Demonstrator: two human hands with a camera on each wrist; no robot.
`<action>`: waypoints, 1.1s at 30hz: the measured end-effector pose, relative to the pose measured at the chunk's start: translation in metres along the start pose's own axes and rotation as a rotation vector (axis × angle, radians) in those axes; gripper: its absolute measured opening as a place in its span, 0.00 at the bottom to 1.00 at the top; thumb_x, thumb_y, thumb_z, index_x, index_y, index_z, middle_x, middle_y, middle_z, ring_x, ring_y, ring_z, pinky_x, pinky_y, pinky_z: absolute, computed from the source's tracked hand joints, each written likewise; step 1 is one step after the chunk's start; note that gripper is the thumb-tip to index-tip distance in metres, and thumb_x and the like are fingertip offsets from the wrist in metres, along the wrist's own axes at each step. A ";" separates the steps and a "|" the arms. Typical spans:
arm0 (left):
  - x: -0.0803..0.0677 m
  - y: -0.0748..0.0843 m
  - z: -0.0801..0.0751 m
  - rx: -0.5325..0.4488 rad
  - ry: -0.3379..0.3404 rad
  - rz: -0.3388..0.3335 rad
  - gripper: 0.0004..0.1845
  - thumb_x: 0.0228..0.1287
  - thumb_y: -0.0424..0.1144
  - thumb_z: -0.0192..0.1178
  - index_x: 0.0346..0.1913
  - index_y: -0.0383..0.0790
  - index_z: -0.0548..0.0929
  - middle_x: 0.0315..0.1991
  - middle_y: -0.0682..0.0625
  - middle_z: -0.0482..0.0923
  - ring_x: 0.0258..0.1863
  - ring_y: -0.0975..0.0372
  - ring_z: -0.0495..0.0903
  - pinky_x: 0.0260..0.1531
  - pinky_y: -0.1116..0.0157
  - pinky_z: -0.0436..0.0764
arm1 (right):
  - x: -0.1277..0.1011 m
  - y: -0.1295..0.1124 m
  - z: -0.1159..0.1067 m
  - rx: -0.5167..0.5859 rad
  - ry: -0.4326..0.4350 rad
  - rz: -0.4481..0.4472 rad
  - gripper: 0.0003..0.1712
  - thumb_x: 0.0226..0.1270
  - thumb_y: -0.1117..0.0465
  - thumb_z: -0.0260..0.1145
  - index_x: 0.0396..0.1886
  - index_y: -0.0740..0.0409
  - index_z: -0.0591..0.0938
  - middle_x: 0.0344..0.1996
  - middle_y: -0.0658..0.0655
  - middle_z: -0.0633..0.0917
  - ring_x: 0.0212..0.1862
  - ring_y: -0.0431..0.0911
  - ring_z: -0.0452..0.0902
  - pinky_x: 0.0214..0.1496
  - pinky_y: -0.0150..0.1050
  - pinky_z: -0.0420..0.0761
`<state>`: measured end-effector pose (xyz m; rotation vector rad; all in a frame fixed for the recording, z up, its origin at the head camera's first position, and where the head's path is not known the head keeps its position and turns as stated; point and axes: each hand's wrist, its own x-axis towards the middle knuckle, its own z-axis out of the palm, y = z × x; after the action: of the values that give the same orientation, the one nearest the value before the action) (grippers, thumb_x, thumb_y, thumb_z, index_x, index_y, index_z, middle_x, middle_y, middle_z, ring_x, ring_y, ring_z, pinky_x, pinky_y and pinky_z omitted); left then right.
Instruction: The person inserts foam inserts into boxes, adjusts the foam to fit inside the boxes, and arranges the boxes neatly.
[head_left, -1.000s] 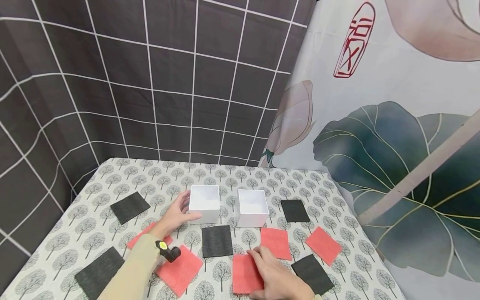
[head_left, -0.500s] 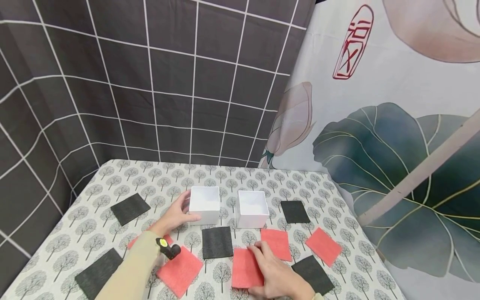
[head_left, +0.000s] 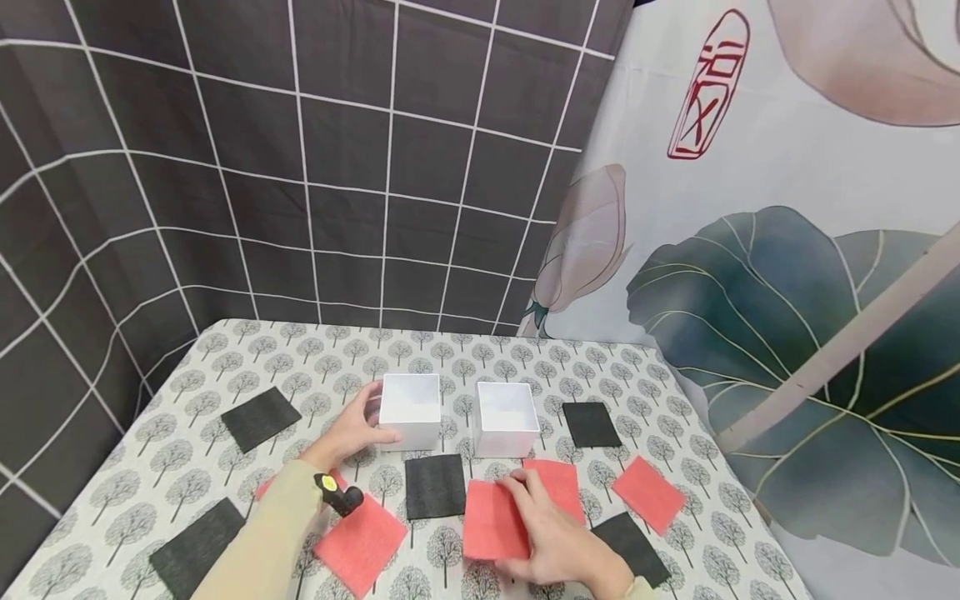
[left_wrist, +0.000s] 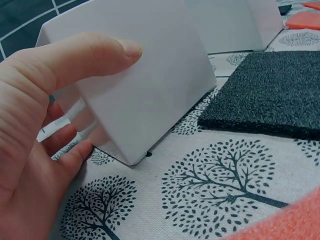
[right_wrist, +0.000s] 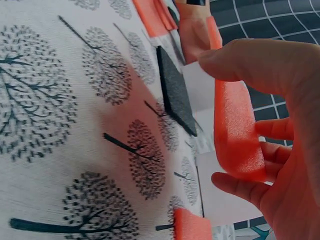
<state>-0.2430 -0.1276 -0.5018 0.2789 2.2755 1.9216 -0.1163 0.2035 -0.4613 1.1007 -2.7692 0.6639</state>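
Gripping red foam square point(head_left: 492, 518) — right hand point(head_left: 558, 542); raised, bent.

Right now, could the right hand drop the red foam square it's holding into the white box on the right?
Probably yes. The right hand pinches the red foam square just in front of the right white box, whose top is open. Nothing stands between them; the black square lies flat off to the side.

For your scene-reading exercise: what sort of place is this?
Probably a staged indoor tabletop set rather than a lived-in room: hung backdrop cloths, a tree-print tablecloth, two white boxes and foam squares laid out.
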 end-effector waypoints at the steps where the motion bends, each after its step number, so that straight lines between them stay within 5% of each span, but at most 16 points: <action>1: 0.000 0.000 0.000 0.001 0.001 -0.007 0.56 0.38 0.34 0.75 0.70 0.37 0.51 0.67 0.37 0.54 0.66 0.45 0.55 0.65 0.56 0.59 | 0.001 0.000 -0.001 -0.002 0.009 -0.010 0.53 0.35 0.47 0.76 0.63 0.62 0.64 0.54 0.52 0.63 0.46 0.40 0.66 0.41 0.30 0.78; 10: 0.001 -0.001 0.001 -0.026 -0.017 0.009 0.56 0.38 0.32 0.75 0.70 0.37 0.50 0.68 0.37 0.53 0.67 0.45 0.54 0.65 0.56 0.58 | 0.010 0.002 -0.006 -0.002 0.036 -0.071 0.54 0.39 0.45 0.74 0.65 0.61 0.60 0.57 0.55 0.62 0.47 0.41 0.67 0.43 0.33 0.79; 33: 0.003 -0.009 -0.001 -0.063 -0.043 -0.008 0.59 0.37 0.33 0.75 0.71 0.40 0.48 0.68 0.38 0.53 0.67 0.47 0.55 0.66 0.57 0.58 | 0.045 -0.002 -0.024 0.052 0.037 -0.054 0.55 0.42 0.46 0.73 0.67 0.61 0.57 0.59 0.56 0.61 0.43 0.41 0.69 0.35 0.31 0.79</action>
<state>-0.2468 -0.1291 -0.5101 0.2998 2.1810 1.9592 -0.1502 0.1836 -0.4287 1.1557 -2.6954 0.7457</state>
